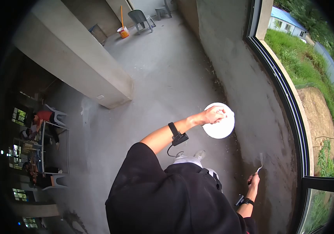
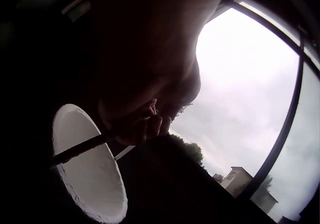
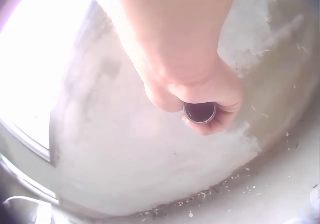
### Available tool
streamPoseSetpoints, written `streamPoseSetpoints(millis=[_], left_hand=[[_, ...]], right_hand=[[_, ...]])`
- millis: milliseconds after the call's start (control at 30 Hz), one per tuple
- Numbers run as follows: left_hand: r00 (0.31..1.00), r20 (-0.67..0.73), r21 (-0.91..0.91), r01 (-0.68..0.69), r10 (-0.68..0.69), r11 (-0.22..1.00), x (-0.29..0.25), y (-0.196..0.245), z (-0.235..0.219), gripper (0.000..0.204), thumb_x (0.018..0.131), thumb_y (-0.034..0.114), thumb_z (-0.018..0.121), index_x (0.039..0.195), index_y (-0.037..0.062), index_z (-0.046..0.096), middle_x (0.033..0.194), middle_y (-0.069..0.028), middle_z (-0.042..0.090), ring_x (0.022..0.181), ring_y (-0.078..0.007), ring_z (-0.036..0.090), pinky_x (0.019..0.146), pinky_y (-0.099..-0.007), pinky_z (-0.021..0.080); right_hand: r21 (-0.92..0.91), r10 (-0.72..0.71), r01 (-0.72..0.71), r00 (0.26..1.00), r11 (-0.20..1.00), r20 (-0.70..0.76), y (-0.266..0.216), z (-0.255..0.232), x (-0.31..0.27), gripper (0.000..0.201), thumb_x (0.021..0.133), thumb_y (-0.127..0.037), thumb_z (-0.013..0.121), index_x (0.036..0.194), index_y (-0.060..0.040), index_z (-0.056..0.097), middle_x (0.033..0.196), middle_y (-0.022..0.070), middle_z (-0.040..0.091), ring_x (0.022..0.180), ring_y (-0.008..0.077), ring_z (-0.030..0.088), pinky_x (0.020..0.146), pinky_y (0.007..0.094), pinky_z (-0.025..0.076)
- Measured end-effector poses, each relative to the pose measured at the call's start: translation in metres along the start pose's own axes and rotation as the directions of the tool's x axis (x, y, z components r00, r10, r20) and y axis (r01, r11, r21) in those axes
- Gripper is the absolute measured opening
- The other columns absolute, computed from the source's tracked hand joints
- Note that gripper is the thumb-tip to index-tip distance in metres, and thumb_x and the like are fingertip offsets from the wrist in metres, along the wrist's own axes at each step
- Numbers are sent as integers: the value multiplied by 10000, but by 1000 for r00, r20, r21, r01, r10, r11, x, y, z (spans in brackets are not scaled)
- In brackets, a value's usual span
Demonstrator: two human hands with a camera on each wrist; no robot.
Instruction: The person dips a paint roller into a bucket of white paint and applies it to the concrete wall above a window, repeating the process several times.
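Observation:
My left hand (image 1: 213, 114) grips the handle of a round white bucket (image 1: 220, 130) and holds it out beside the wall. In the left wrist view the pale mouth of the bucket (image 2: 95, 179) is turned sideways, with a dark bar crossing it up to the curled fingers (image 2: 154, 126). Low at the right, my right hand (image 1: 254, 179) holds a trowel (image 1: 260, 168) by its handle, the thin neck and blade lying against the grey wall (image 1: 252, 128). From the right wrist only the round hollow handle end (image 3: 200, 113) shows in the fist; the blade is hidden there.
A long black-framed window (image 1: 287, 85) runs above the wall. Crumbs dot the floor edge. A square pillar (image 1: 93, 66) stands to the left, and people sit at a table (image 1: 54, 148) beyond it. A grey chair (image 1: 139, 18) and an orange-white bucket (image 1: 123, 32) are far ahead.

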State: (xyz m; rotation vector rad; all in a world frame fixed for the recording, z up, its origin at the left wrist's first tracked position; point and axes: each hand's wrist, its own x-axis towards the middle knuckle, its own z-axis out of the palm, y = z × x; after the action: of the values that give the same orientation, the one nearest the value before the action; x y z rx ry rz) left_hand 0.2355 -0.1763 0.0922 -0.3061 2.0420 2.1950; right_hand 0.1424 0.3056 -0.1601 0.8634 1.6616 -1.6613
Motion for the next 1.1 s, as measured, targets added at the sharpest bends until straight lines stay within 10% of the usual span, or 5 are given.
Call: streamPoseSetpoints(millis=[300,367,433,600,1100], left_hand=[[999,47,77,2,-6,997,-5,38,22,171,932,129,511,1054,25,572,625,67,395,513,-20,334,438,-195,252],[996,78,121,29,-38,992,-3,42,29,176,936,137,515,1058,25,576,620,66,396,517,-20,337,442,-195,254],[992,126,164,11,-32,986,0,43,36,183,937,148,527,1059,25,585,616,67,396,520,-21,339,448,-195,257],[987,162,196,-13,-20,980,2,46,56,192,933,175,559,1041,24,608,615,72,401,523,-22,343,457,-194,262],[968,224,593,-41,-116,804,18,12,85,299,893,328,594,843,53,697,635,41,515,577,-51,429,537,-247,362]], right_hand=[[-455,-284,457,872,764,398,-65,52,-269,288,980,-324,523,968,-42,579,639,-23,460,451,41,407,402,215,347],[-550,-459,625,781,554,424,-66,61,-287,268,978,-287,536,984,-22,567,658,-16,485,501,47,437,453,228,369],[-681,-483,599,784,422,390,-84,83,-325,295,954,-270,552,1045,10,534,787,177,640,697,260,623,679,370,477],[-736,-533,658,684,157,498,-86,101,-325,268,952,-260,533,997,2,501,784,223,651,748,401,649,689,459,497],[-765,-559,520,530,-380,638,-69,157,-236,244,837,-244,632,971,-55,555,724,184,632,701,365,661,648,450,527]])
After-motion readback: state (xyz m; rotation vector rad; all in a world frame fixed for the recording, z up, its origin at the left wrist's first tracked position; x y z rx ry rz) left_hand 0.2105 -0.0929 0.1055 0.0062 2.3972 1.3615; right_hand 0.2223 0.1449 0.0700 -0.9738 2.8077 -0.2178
